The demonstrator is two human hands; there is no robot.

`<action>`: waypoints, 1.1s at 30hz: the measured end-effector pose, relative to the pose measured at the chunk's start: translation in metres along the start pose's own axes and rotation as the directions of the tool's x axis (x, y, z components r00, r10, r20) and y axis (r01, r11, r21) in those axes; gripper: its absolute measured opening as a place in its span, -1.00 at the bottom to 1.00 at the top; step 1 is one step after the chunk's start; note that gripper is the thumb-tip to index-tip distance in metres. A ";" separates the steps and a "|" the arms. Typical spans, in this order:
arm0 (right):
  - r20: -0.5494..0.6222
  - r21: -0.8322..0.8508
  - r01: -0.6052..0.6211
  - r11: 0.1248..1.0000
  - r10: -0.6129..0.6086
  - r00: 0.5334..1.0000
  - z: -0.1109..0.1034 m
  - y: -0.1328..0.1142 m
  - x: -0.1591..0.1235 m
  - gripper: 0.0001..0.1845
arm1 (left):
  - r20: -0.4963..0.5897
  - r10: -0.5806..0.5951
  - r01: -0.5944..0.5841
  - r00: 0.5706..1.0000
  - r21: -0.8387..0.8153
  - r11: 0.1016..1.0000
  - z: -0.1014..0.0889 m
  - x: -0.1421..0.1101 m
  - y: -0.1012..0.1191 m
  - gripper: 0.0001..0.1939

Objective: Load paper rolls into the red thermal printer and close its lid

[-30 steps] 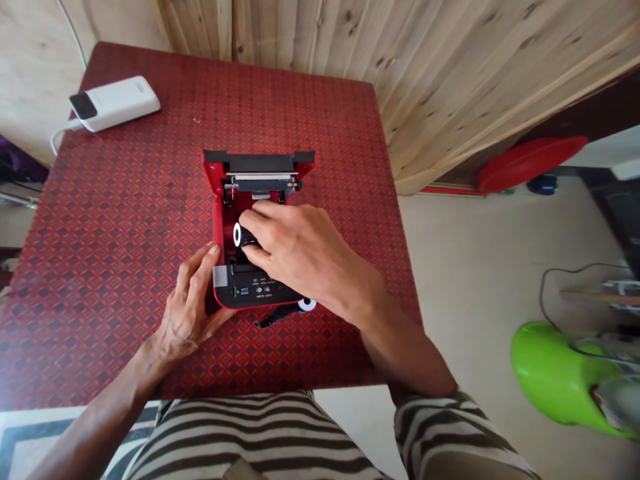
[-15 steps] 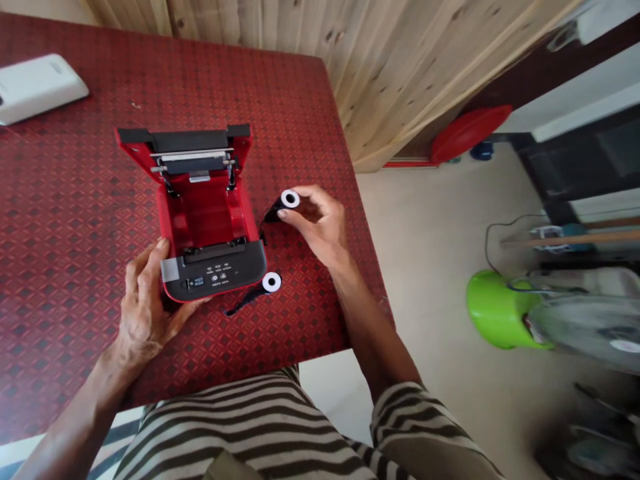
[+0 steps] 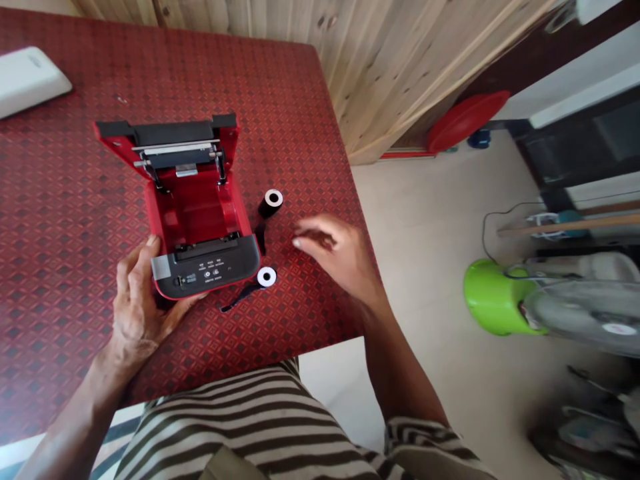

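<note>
A red and black label printer (image 3: 207, 263) sits on the table with its lid (image 3: 173, 140) raised and its red inner bay bare. Around the printer's near left corner my left hand (image 3: 143, 307) is wrapped, thumb below the front edge and fingers along the side. My right hand (image 3: 337, 250) hovers over the table to the right, fingers loosely apart and slightly blurred, holding nothing. Between that hand and the printer stands a small black roll with a white core end (image 3: 271, 203), its loose strip trailing down. A second such roll (image 3: 267, 277) lies by the printer's front right corner.
The table (image 3: 295, 120) has a red patterned cover and its right edge drops to a tiled floor. A white device (image 3: 33, 80) lies at the far left. Wooden panelling (image 3: 280, 23) borders the back. A green bucket (image 3: 487, 297) and a fan stand on the floor.
My right hand has let go of the upper black roll and drawn back right and down. The roll now stands by itself on the table. My left hand keeps hold of the printer.
</note>
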State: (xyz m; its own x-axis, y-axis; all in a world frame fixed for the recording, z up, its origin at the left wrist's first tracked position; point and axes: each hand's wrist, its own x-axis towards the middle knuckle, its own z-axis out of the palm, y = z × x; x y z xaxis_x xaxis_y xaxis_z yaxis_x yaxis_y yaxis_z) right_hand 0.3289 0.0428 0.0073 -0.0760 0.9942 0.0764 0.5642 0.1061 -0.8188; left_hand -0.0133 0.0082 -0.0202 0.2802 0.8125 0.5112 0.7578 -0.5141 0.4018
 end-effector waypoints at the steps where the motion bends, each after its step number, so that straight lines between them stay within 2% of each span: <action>1: 0.088 -0.014 0.001 1.000 0.000 0.996 -0.002 -0.004 -0.012 -0.85 | 0.000 -0.010 0.010 1.000 -0.003 1.000 0.000 -0.001 0.000 0.03; 3: 0.195 0.006 0.010 1.000 -0.011 0.981 0.002 -0.011 -0.031 -0.69 | -0.004 -0.011 0.011 1.000 0.003 1.000 0.001 -0.001 0.000 0.07; 5: 0.219 0.048 0.039 0.998 -0.048 0.974 0.017 -0.014 -0.043 -0.55 | -0.012 -0.001 0.001 1.000 0.023 1.000 0.000 -0.001 0.001 0.12; 8: 0.163 0.091 0.110 0.990 -0.124 0.979 0.040 -0.014 -0.047 -0.68 | -0.018 -0.005 0.006 1.000 0.038 0.999 -0.002 0.001 0.004 0.06; 10: 0.123 0.085 0.141 0.986 -0.151 0.981 0.045 -0.013 -0.047 -0.79 | 0.002 -0.029 0.029 1.000 0.032 0.999 -0.004 0.001 0.006 0.00; 12: 0.121 0.065 0.161 0.985 -0.168 0.978 0.036 -0.018 -0.047 -0.79 | 0.017 -0.029 0.029 0.999 0.026 0.999 -0.005 0.001 0.006 0.00; 14: 0.151 0.054 0.182 0.982 -0.189 0.970 0.016 -0.032 -0.044 -0.74 | 0.020 -0.018 0.018 1.000 0.014 1.000 -0.005 0.001 0.005 0.03; 16: 0.180 0.034 0.218 0.975 -0.221 0.959 -0.007 -0.055 -0.036 -0.68 | 0.022 -0.020 0.021 1.000 -0.008 1.000 -0.005 0.000 0.004 0.04; 18: 0.189 -0.031 0.314 0.949 -0.302 0.934 -0.022 -0.082 -0.020 -0.67 | 0.019 -0.016 0.016 1.000 -0.031 0.999 -0.004 0.000 0.003 0.03; 20: 0.212 -0.152 0.452 0.879 -0.417 0.884 -0.022 -0.107 0.002 -0.72 | 0.022 -0.012 0.013 1.000 -0.052 0.999 -0.003 -0.001 0.003 0.00; 22: 0.297 -0.288 0.555 0.780 -0.478 0.827 -0.007 -0.124 0.025 -0.77 | 0.033 -0.022 0.024 0.999 -0.074 0.997 -0.002 -0.002 0.003 -0.03; 24: 0.416 -0.409 0.606 0.683 -0.452 0.789 0.014 -0.134 0.046 -0.82 | 0.041 -0.037 0.041 0.998 -0.095 0.995 -0.001 -0.004 0.003 -0.04; 27: 0.533 -0.544 0.600 0.587 -0.311 0.787 0.044 -0.140 0.065 -0.84 | 0.049 -0.042 0.047 0.998 -0.121 0.991 0.000 -0.006 0.004 -0.05; 29: 0.564 -0.595 0.573 0.564 -0.215 0.797 0.056 -0.142 0.073 -0.83 | 0.058 -0.048 0.056 0.997 -0.134 0.989 0.000 -0.007 0.004 -0.06; 33: 0.622 -0.618 0.557 0.554 -0.088 0.778 0.068 -0.140 0.082 -0.75 | 0.068 -0.046 0.055 0.997 -0.135 0.989 0.000 -0.005 0.006 -0.07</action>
State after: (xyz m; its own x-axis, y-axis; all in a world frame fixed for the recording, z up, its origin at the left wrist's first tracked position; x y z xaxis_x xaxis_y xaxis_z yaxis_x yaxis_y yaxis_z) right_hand 0.1874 0.1085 0.0898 -0.6203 0.7521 -0.2229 0.7787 0.6246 -0.0596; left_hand -0.0106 0.0013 -0.0203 0.2847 0.8522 0.4390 0.6855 -0.5011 0.5282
